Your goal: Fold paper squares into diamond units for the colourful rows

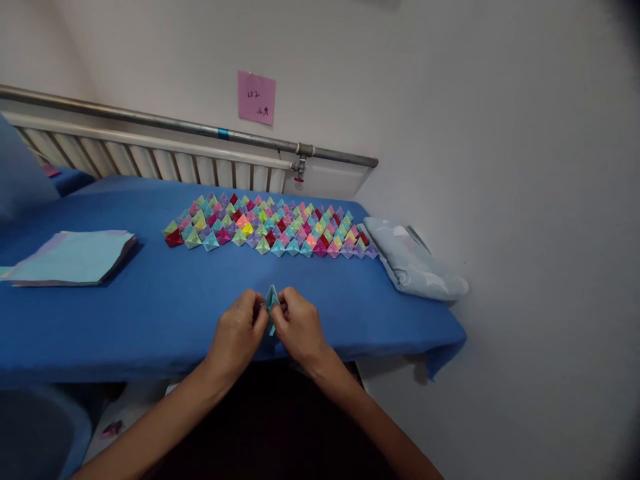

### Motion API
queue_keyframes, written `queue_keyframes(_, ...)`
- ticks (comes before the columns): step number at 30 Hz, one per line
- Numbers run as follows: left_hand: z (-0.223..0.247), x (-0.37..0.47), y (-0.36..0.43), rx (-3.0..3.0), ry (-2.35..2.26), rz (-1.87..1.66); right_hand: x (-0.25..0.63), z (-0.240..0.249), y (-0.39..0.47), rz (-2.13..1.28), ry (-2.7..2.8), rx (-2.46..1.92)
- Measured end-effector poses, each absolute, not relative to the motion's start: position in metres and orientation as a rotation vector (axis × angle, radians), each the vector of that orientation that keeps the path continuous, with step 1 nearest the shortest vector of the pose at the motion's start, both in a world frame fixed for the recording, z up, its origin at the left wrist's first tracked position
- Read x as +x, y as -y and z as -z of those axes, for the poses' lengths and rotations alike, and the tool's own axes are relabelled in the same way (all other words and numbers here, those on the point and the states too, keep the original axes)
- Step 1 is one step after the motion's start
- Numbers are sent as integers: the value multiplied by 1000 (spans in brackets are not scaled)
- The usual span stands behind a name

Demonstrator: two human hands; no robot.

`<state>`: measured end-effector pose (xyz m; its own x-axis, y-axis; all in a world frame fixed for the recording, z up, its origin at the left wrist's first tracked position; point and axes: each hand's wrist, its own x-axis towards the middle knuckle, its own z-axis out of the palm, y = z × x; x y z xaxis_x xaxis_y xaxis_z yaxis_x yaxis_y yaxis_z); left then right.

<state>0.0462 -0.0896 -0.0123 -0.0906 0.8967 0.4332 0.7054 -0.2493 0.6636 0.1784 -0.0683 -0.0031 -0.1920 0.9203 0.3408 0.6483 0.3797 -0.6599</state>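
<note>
A small light-blue folded paper piece (271, 297) is pinched between my two hands, over the front part of the blue-covered table (200, 293). My left hand (240, 327) grips its left side with closed fingers. On the right side, my right hand (299, 327) is also closed on it, thumb and fingertips pressed together. Part of the piece is hidden behind the fingers. Beyond the hands lie many folded paper pieces (263, 245) in rows, in pink, red, yellow, green, purple and blue.
A stack of coloured paper sheets (70, 257) lies at the left. At the right end sits a folded grey-blue cloth (415, 260). Behind the table run a radiator (165, 163) and a metal pipe (150, 120). A pink note (257, 98) is on the wall.
</note>
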Motion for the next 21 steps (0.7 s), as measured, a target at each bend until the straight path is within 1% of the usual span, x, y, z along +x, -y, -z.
queue_keyframes(3, 14, 46, 88, 2006, -1756, -1253, 178, 3, 66, -487, 1928, -1369)
queue_keyframes(7, 17, 45, 88, 2098, -1701, -1277, 177, 6, 61, -593, 1878, -1379)
queue_keyframes(15, 20, 45, 85, 2125, -1725, -1221, 177, 6, 59, -516, 1886, -1405)
queue_keyframes(21, 20, 44, 86, 2119, -1753, -1189, 177, 11, 57, -591, 1858, -1429)
